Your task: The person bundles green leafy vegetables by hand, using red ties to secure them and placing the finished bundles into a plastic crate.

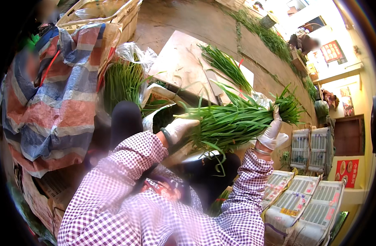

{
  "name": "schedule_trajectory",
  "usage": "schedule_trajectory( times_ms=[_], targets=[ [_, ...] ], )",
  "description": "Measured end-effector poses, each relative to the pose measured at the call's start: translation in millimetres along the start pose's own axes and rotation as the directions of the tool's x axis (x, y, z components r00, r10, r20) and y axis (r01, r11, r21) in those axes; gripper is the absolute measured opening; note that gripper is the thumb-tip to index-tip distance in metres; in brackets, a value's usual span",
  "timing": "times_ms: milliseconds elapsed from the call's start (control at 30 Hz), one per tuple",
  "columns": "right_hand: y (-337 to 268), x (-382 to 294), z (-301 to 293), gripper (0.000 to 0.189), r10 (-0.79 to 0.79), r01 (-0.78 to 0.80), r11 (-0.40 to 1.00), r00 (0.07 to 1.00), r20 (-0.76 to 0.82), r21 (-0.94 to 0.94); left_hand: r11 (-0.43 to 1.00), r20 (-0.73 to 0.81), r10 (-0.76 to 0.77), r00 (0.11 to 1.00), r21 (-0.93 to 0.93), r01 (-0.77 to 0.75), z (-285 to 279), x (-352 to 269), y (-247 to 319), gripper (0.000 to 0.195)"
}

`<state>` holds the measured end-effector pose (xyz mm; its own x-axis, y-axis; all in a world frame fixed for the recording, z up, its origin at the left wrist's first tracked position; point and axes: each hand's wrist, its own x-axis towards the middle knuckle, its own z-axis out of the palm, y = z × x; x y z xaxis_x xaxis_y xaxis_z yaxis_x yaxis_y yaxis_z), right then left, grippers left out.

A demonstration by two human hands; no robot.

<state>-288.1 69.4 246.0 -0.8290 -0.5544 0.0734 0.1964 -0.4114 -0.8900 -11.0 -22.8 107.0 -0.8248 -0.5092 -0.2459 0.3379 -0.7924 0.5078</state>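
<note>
A large bunch of long green leafy stalks, like garlic chives point(231, 123), lies level before me, gripped near its right end by my gloved right hand point(271, 127). At the bunch's left end is my left hand point(183, 127), in a thin white glove, its fingertips partly hidden by leaves; whether it grips any stalks is unclear. Beyond the bunch, a smaller bundle of green stalks point(226, 67) lies on a pale board point(175, 61). A clear plastic bag point(135, 50) at the left of the board holds more upright green stalks point(122, 81).
A striped woven plastic sheet point(62, 101) covers something at left, beside a plastic crate point(126, 24). Closed slatted crates point(301, 196) stand at lower right. An open sack point(158, 113) with greens is close by my knee. Greens point(268, 40) line the floor farther off, near a person point(301, 41).
</note>
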Motion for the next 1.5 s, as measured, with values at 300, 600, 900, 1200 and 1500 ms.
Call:
schedule_trajectory(
  times_ms=[300,600,900,1200,1500],
  targets=[
    [-36,-23,-1,0.031,-0.037,0.03,0.996,0.995,-0.088,-0.079,0.981,-0.026,-0.015,1.0,0.193,0.02,-20,-12,-13,0.034],
    [-24,-60,40,0.034,-0.098,0.087,0.988,0.992,-0.081,-0.131,0.802,-0.246,0.12,0.962,0.595,0.052,-31,29,-71,0.049],
    [-22,-104,60,0.038,-0.358,0.331,0.922,0.926,-0.119,-0.199,0.103,-0.354,0.185,0.917,0.935,0.34,-47,52,-67,0.042],
    [-92,-80,42,0.022,-0.078,0.033,0.981,0.97,-0.231,-0.193,0.947,0.053,0.046,0.998,0.316,-0.061,-148,46,-112,0.035],
    [-61,-29,-81,0.03,0.152,-0.151,0.988,0.942,-0.299,0.025,0.844,0.482,-0.239,0.843,-0.326,0.426,4,-23,-14,0.048]
  ],
)
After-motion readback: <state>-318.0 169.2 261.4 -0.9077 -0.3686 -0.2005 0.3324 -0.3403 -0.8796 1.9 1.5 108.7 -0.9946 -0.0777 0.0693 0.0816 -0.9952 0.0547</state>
